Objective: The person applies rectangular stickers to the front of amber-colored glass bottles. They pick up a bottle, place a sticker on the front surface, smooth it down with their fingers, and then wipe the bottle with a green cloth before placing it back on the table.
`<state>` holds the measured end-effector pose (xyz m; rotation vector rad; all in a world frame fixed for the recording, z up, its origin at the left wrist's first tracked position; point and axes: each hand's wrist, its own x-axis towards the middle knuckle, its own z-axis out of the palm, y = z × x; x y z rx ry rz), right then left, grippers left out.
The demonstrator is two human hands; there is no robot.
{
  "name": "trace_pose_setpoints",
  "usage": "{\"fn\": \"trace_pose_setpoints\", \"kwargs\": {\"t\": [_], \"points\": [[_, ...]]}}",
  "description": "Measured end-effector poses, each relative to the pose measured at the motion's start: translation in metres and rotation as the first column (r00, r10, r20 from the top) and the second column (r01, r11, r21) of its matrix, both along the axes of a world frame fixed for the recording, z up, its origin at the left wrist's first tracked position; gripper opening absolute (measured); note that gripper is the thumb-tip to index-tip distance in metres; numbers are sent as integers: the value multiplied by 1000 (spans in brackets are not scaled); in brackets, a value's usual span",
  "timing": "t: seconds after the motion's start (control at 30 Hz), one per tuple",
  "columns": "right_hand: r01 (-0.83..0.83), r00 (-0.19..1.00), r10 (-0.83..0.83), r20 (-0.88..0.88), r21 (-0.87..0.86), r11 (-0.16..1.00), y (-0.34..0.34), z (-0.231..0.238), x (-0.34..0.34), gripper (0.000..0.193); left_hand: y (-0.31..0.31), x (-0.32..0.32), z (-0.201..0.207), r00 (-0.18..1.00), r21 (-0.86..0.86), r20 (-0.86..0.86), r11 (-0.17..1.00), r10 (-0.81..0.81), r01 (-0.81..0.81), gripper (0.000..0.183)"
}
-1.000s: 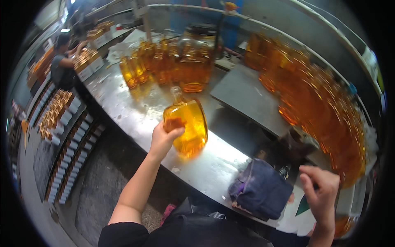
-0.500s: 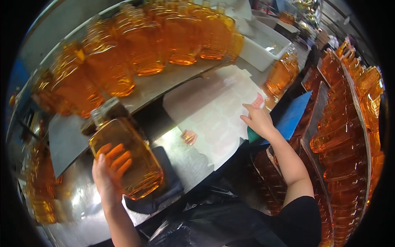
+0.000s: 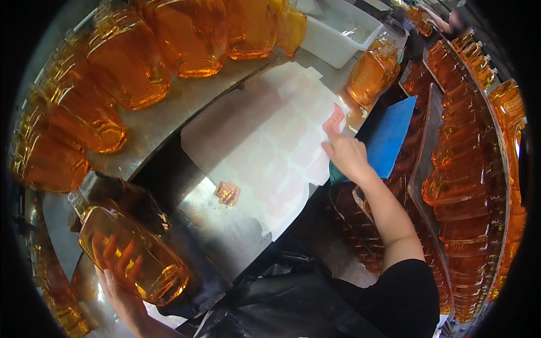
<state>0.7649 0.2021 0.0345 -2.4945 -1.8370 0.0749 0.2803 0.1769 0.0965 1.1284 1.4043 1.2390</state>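
**Left hand [image 3: 117, 293] holding amber bottle [image 3: 160, 248], right hand [image 3: 348, 155] meeting pink label [image 3: 335, 118]**

At left, the bottle is tilting, neck toward the upper left, with the left hand's fingers spreading behind its broad face. The right hand is pointing its index finger at the label's near end on a white sheet [image 3: 253, 135]; whether it is pinching, I cannot tell. The bottle is probably weighing heavily, slick and breakable, favouring a mid-body hold; the label is likely bending easily, favouring an edge.

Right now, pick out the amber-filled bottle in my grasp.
The tilted amber-filled bottle at lower left: your left hand holds it, while the row of bottles on the metal ledge stands unheld.
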Motion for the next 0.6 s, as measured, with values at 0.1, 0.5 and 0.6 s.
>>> {"fn": "trace_pose_setpoints", "kwargs": {"t": [0.1, 0.5, 0.6], "points": [[-123, 992, 123, -38, 2, 992, -6, 0, -18, 38, -1, 0, -6, 991, 4, 37, 991, 130, -130, 63], [-666, 746, 643, 175, 166, 727, -62, 1, -68, 59, -8, 16, 17, 266, 278, -947, 876, 181, 394, 53], [-706, 700, 683, 210, 352, 615, -78, -7, -68, 30, -46, 12, 14, 339, 101, -936, 857, -91, 506, 64]]}}
